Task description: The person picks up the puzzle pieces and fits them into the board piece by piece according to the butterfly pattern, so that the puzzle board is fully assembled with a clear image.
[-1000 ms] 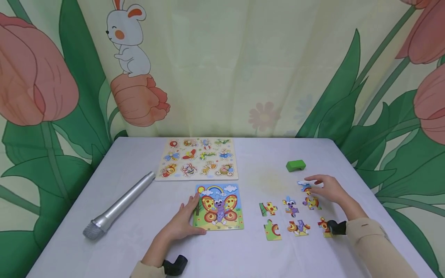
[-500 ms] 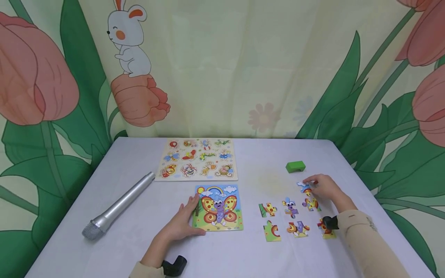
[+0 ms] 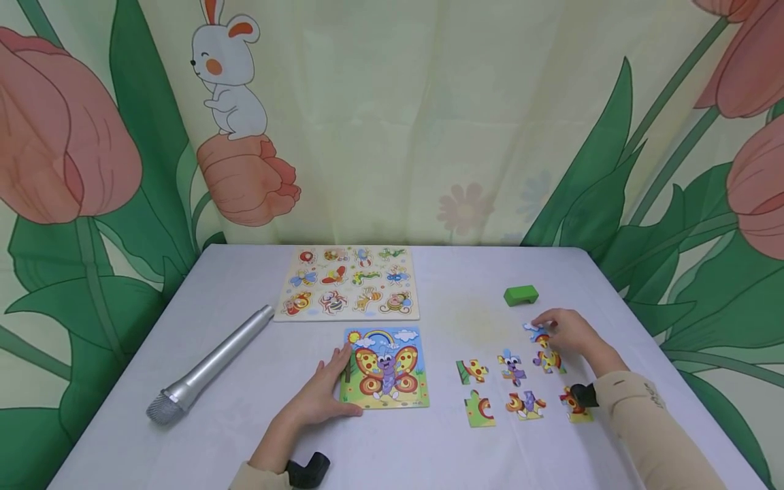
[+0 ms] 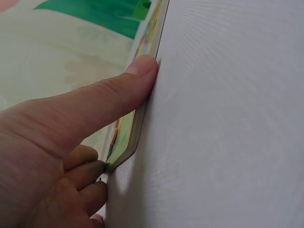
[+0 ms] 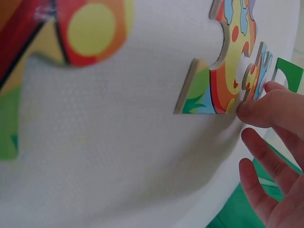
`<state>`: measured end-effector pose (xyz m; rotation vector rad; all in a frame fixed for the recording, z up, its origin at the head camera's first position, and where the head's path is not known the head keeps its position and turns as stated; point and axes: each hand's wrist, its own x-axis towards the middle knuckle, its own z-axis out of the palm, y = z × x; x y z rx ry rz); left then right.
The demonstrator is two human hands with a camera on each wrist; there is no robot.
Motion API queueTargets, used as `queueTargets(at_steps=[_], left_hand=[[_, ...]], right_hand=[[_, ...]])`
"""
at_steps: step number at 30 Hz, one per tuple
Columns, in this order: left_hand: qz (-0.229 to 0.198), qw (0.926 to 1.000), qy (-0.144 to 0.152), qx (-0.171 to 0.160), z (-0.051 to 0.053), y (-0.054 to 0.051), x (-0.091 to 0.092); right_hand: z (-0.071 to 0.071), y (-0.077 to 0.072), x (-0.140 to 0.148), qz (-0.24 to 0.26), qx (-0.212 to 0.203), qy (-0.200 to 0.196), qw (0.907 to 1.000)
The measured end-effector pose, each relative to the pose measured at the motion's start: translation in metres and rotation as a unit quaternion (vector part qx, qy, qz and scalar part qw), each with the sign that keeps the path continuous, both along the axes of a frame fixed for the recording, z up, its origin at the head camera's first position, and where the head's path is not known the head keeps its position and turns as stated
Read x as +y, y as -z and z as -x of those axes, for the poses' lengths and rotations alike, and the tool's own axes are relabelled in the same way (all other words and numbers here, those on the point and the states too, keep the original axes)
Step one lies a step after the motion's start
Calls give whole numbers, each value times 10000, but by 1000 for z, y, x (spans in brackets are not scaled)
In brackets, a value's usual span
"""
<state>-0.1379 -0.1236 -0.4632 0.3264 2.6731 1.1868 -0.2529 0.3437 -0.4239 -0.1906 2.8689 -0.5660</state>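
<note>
My left hand (image 3: 317, 393) holds the lower left corner of a square butterfly puzzle (image 3: 387, 371). Its thumb (image 4: 118, 92) lies against the near edge, and the fingers rest along the left side. On the right of the table, my right hand (image 3: 576, 337) pinches a jigsaw piece (image 3: 533, 329) with blue sky and cloud between thumb and forefinger; the hand covers part of it. In the right wrist view, that piece (image 5: 261, 69) lies flat and the other fingers are spread. Just nearer lies a yellow and red wing piece (image 3: 549, 361).
More loose pieces lie nearby: a purple body piece (image 3: 512, 367), a wing piece (image 3: 473, 371) and a green corner piece (image 3: 480, 408). A green block (image 3: 521, 295) sits behind them. An insect puzzle board (image 3: 348, 284) and a silver microphone (image 3: 211, 364) lie to the left.
My right hand has shifted slightly left, and its thumb and forefinger have come together on the sky piece. My left hand stays on the butterfly puzzle.
</note>
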Motion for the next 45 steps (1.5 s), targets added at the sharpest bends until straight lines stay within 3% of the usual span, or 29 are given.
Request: queueTargets(at_steps=[19, 30, 45], left_hand=[[46, 10000, -64, -38, -3, -1, 0], [13, 9999, -84, -85, -2, -2, 1], [39, 9999, -73, -88, -3, -1, 0]], right_hand=[[-4, -2, -7, 232, 97, 130, 9996], [-10, -9, -25, 519, 396, -320, 9974], [-11, -15, -63, 902, 840, -1199, 9851]])
